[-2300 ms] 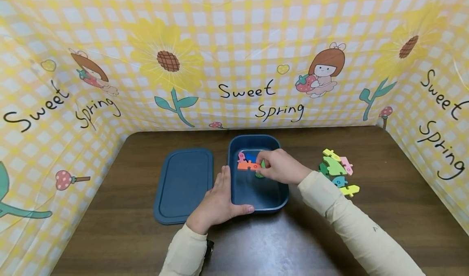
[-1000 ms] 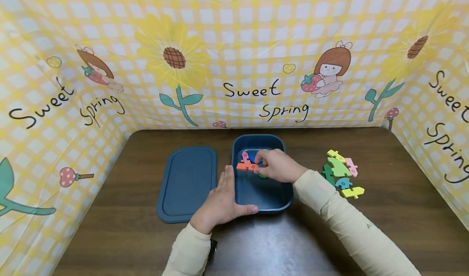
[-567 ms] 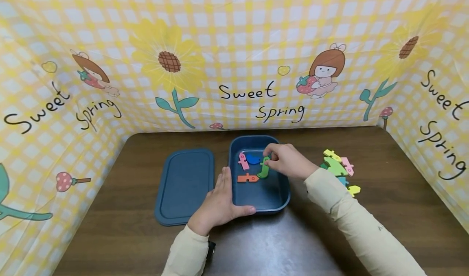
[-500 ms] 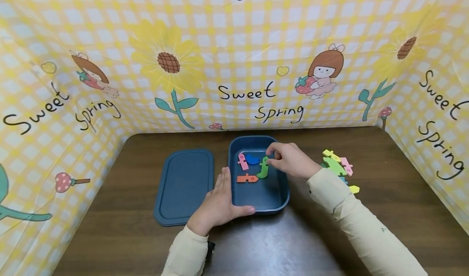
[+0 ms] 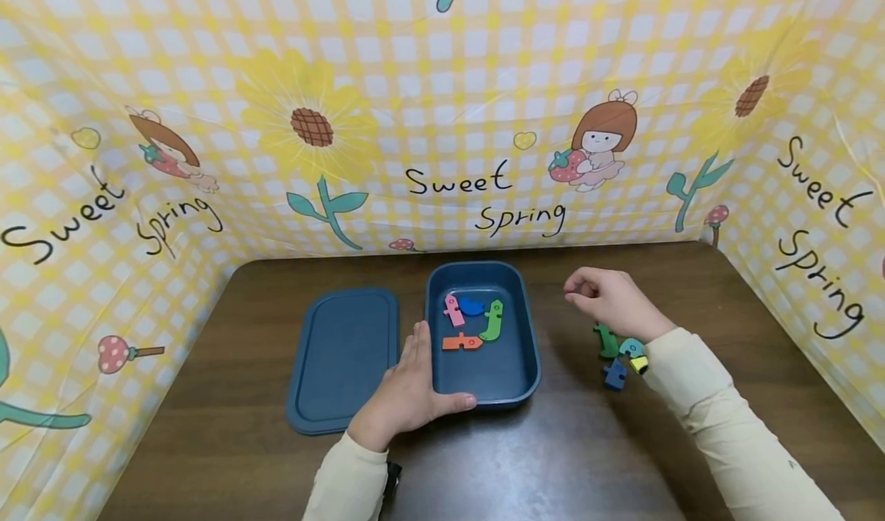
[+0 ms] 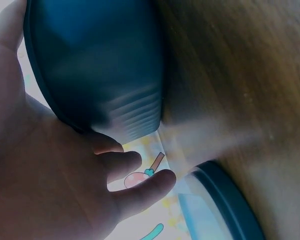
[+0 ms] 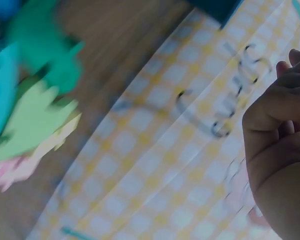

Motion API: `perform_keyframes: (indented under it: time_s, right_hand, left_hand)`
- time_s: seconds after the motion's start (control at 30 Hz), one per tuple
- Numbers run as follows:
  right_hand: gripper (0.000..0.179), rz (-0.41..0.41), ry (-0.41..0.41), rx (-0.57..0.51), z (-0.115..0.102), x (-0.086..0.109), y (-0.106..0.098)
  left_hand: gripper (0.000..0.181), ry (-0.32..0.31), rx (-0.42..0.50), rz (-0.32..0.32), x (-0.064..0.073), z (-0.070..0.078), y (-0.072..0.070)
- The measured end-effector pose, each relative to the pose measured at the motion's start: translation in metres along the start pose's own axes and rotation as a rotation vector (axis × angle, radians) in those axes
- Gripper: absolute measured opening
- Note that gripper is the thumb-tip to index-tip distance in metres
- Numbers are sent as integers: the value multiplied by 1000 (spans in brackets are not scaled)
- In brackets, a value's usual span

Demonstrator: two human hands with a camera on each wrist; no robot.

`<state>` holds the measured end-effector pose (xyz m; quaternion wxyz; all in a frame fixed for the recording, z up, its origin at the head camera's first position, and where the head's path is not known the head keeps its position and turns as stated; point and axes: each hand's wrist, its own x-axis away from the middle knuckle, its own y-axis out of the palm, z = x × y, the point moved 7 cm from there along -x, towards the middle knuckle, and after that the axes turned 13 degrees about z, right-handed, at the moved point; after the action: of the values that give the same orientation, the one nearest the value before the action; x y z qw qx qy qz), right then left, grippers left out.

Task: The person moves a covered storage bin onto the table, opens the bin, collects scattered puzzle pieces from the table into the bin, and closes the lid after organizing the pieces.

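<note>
My left hand (image 5: pixel 404 390) rests against the left side of a dark blue box (image 5: pixel 482 375), its fingers straight and its thumb along the front rim. Inside the box lie a pink puzzle piece (image 5: pixel 453 310), a blue one (image 5: pixel 472 306), a green one (image 5: pixel 493 321) and an orange one (image 5: pixel 462 342). To the right of the box, my right hand (image 5: pixel 618 302) hovers over the table, fingers loosely curled, with nothing seen in them. Below it are a dark green piece (image 5: pixel 608 343), a teal piece (image 5: pixel 631 347), a yellow piece (image 5: pixel 639 365) and a dark blue piece (image 5: pixel 614 375); the hand hides others.
A matching blue lid (image 5: pixel 343 360) lies flat to the left of the box. In the right wrist view, a blurred light green piece (image 7: pixel 32 125) sits among the loose pile. A checked cloth (image 5: pixel 456 121) with printed flowers walls the wooden table (image 5: pixel 539 467) at back and sides.
My right hand has left the green piece in the box and moved right, over the loose pieces. Earlier, the orange piece shifted nearer the front. My left hand stays at the box.
</note>
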<state>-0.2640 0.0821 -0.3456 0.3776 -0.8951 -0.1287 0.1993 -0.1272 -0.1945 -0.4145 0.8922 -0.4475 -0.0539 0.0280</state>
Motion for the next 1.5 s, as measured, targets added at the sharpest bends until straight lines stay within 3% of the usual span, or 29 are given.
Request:
perform_keyframes:
  time_s: [0.3,0.5,0.67,0.9,1.1,1.33,1.5]
  right_hand:
    - [11,35,152,71,71,31,-38]
    - [16,31,237,145,118,47,-42]
    - [21,-4,274,218,142,51,-42]
    - [25,-46,331,244,156,54,-45]
    - [21,2,306,285,158,57,-53]
    - [30,-53,294,291,161,58,-47]
    - [20,-48,282,322,161,58,-48]
  left_hand:
    - [138,-8,3,-8,-1,0,1]
    - [137,-14,10,-12,-1,-1,1]
    - [137,-3,10,-6,-1,-1,2]
    - [138,-13,19,-13,-2,-1,5]
    - [138,-18,28,-16,-1,-1,4]
    - [137,-16,35,-17,0,0,3]
    - [137,-19,42,-21,0,1,4]
